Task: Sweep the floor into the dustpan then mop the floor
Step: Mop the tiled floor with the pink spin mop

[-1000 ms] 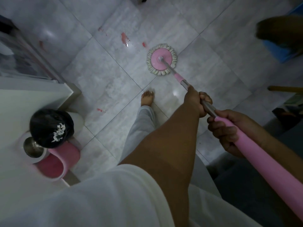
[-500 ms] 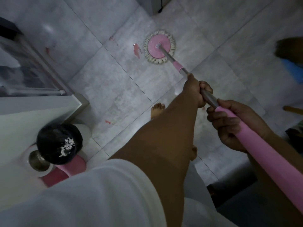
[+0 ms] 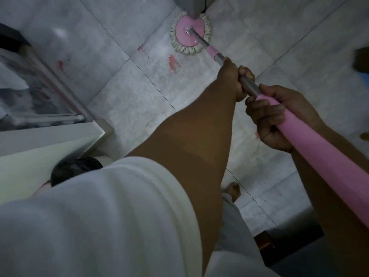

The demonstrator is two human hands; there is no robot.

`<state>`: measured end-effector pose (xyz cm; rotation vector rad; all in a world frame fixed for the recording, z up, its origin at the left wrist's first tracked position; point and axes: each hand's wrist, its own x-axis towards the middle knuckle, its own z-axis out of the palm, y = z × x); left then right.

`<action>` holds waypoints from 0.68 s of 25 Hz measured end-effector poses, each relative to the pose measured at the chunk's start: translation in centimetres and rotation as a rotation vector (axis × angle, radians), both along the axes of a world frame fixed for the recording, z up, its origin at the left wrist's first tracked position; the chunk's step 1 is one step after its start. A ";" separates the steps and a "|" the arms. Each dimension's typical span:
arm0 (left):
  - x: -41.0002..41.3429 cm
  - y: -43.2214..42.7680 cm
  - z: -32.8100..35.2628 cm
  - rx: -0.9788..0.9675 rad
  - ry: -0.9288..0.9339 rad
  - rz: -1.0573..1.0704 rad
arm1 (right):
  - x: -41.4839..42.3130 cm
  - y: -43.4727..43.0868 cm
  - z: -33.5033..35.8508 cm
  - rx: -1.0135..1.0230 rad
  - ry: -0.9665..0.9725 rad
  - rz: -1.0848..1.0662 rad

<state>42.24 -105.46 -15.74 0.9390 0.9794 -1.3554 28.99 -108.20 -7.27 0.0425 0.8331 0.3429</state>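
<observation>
From the head camera, the left hand (image 3: 232,80) is clenched around the metal part of the mop handle (image 3: 248,85), with its forearm running back to a white sleeve (image 3: 111,212) that fills the lower left of the view. Just behind it on the shaft, nearly touching it, the right hand (image 3: 279,114) is wrapped around the front end of the thick pink grip (image 3: 319,154), fingers curled over the top.

Ahead of the left hand, the shaft slopes down to the round pink mop head (image 3: 188,35), which lies flat on the grey tiled floor (image 3: 123,80). Its pale fringe shows around the rim, and its far edge touches or slips under the base of a grey upright object (image 3: 192,6) at the top of the view.

Between the mop head and the left hand, slightly to the hand's left, a reddish smear (image 3: 172,63) marks the tile; smaller red spots (image 3: 141,49) lie further left.

Well to the left of both hands stands a white cabinet corner (image 3: 99,132), with a black round thing (image 3: 73,170) partly hidden by the sleeve. Below the hands, a bare foot (image 3: 233,191) stands on the floor.
</observation>
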 end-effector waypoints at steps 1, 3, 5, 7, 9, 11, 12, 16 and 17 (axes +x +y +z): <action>-0.3 0.2 0.0 0.003 -0.008 0.001 | -0.3 0.3 -0.2 0.001 0.000 -0.011; -1.4 1.0 0.0 -0.006 -0.029 -0.009 | -1.6 1.2 -0.4 0.019 -0.014 -0.041; -3.3 2.1 0.1 -0.006 -0.031 -0.020 | -3.7 2.4 -0.5 0.042 -0.030 -0.056; -6.2 3.5 0.4 -0.010 -0.002 -0.024 | -6.7 3.6 -0.2 0.061 -0.026 -0.056; -9.8 4.8 0.8 -0.017 0.024 -0.030 | -10.2 4.9 0.3 0.057 -0.013 -0.052; -13.1 6.2 1.1 0.001 0.011 -0.040 | -13.6 6.1 0.9 0.043 0.007 -0.035; -14.8 7.0 1.4 0.013 0.010 -0.042 | -15.2 6.8 1.2 0.039 0.020 -0.024; -21.5 9.8 1.9 0.029 0.046 -0.039 | -21.3 9.5 2.9 0.034 0.045 0.004; -22.7 10.5 2.2 0.032 0.053 -0.032 | -22.4 10.0 3.3 0.040 0.052 0.006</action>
